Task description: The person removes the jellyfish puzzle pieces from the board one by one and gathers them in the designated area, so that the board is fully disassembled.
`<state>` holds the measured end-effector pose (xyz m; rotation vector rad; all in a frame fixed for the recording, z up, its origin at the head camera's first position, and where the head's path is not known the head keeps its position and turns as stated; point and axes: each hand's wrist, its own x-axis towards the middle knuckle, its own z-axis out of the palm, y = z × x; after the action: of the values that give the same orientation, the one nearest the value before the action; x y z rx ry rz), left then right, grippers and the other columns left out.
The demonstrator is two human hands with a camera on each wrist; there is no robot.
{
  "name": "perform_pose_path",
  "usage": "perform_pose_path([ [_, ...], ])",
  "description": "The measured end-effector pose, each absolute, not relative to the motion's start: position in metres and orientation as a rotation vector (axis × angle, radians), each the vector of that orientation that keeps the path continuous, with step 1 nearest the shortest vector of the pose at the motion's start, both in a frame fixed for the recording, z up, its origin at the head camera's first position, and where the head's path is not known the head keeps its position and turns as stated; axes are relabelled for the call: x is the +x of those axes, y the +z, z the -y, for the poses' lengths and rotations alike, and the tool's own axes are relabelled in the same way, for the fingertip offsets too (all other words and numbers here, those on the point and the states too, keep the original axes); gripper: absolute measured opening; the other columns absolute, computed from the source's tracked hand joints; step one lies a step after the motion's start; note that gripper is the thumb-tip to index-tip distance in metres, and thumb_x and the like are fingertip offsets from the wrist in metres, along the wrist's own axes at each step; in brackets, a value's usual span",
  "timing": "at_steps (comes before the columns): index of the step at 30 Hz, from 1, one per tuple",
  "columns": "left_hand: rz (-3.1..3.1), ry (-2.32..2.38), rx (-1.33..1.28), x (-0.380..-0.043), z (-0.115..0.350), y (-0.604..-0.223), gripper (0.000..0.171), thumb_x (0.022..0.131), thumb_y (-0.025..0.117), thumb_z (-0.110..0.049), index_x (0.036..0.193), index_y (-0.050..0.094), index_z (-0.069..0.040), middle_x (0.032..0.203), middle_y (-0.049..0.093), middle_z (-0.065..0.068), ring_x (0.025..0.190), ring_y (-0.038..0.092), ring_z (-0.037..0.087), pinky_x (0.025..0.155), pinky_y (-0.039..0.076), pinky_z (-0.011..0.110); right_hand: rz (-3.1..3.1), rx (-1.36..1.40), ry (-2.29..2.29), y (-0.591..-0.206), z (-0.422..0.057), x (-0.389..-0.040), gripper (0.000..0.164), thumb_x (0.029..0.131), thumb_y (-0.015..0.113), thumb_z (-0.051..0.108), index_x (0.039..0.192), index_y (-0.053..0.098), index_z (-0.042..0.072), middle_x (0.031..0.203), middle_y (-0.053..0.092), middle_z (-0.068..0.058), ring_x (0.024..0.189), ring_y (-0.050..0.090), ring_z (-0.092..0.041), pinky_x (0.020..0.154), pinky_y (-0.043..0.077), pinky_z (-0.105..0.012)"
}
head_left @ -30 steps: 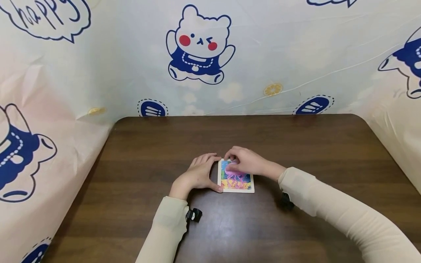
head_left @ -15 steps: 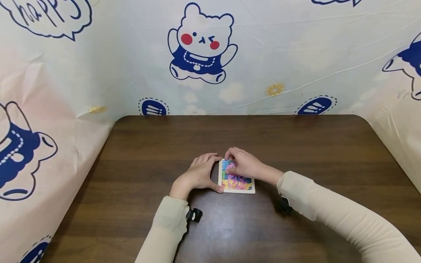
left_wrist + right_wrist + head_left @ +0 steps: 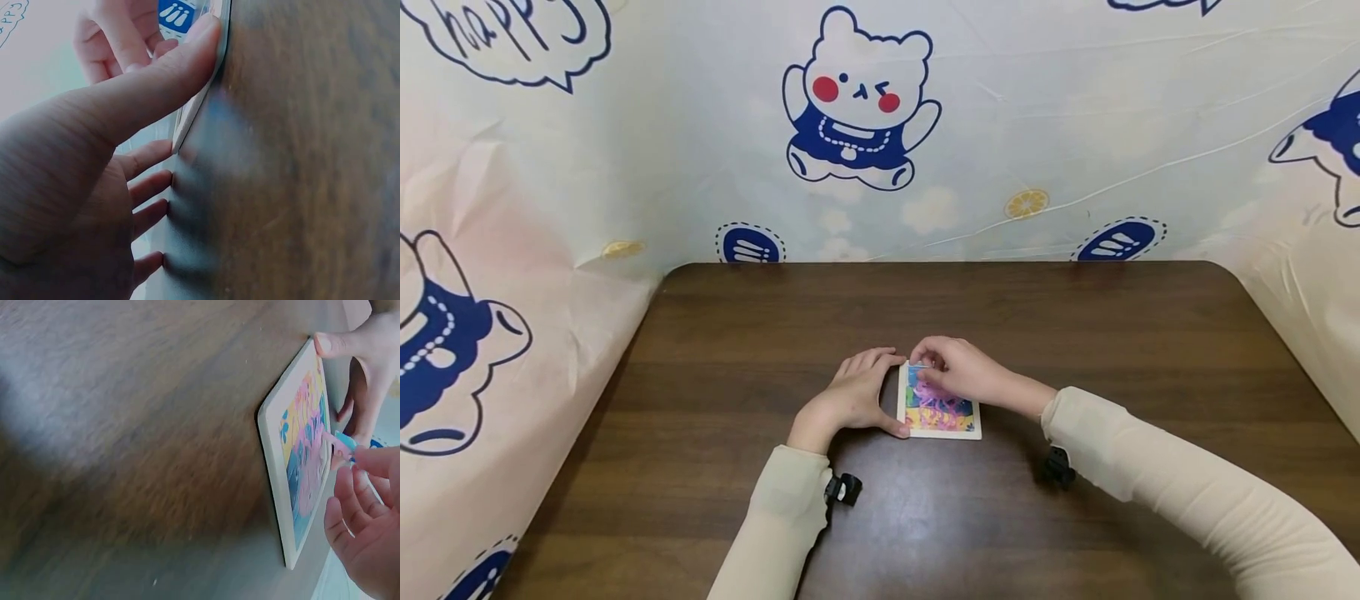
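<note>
A small jigsaw puzzle (image 3: 946,417) with a pink, blue and yellow picture and a pale frame lies flat on the table. My left hand (image 3: 853,396) spreads along its left side, thumb on the near corner and index finger at the far corner. In the left wrist view the other fingertips touch the tabletop. Over the far part of the puzzle, my right hand (image 3: 966,369) pinches a pink and blue puzzle piece (image 3: 342,448) between thumb and fingers. The right wrist view has that piece tilted up, close over the picture; the fingers partly cover it.
The brown wooden table (image 3: 760,317) extends around the puzzle on all sides. Behind it and at both sides hangs a pale cloth (image 3: 985,125) with cartoon bears. Each wrist carries a small black camera, the left camera (image 3: 844,490) close above the tabletop.
My right hand shifts slightly over the far part of the puzzle, its wrist drawing a little right since half a second ago. The left hand and the puzzle stay in place.
</note>
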<state>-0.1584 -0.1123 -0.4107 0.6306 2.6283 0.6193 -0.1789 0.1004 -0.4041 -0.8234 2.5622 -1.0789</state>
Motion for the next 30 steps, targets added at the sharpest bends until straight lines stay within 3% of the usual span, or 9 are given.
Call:
perform_pose_path([
  [17,-2.647,0.605,0.631,-0.159,0.112,-0.409,0.106,0.066,0.09,-0.05,0.15,0.038,-0.013,0.157,0.029,0.009,0.145,0.023,0.03,0.118,0.016,0.048,-2.687,-0.746,-1.124,-0.387,-0.146,-0.21,0.015,0.092,0.071,0.007,0.105,0.073,0.002,0.086,0.069,-0.004,0.075,0.057,-0.017,0.068,0.049,-0.03],
  [30,-2.648,0.601,0.641,-0.157,0.112,-0.41,0.105,0.066,0.091,-0.049,0.15,0.038,-0.013,0.158,0.029,0.009,0.146,0.022,0.03,0.118,0.015,0.048,-2.863,-0.371,-1.141,-0.385,-0.181,-0.227,0.012,0.092,0.072,0.01,0.1,0.075,0.002,0.088,0.071,-0.01,0.077,0.059,-0.023,0.07,0.05,-0.033],
])
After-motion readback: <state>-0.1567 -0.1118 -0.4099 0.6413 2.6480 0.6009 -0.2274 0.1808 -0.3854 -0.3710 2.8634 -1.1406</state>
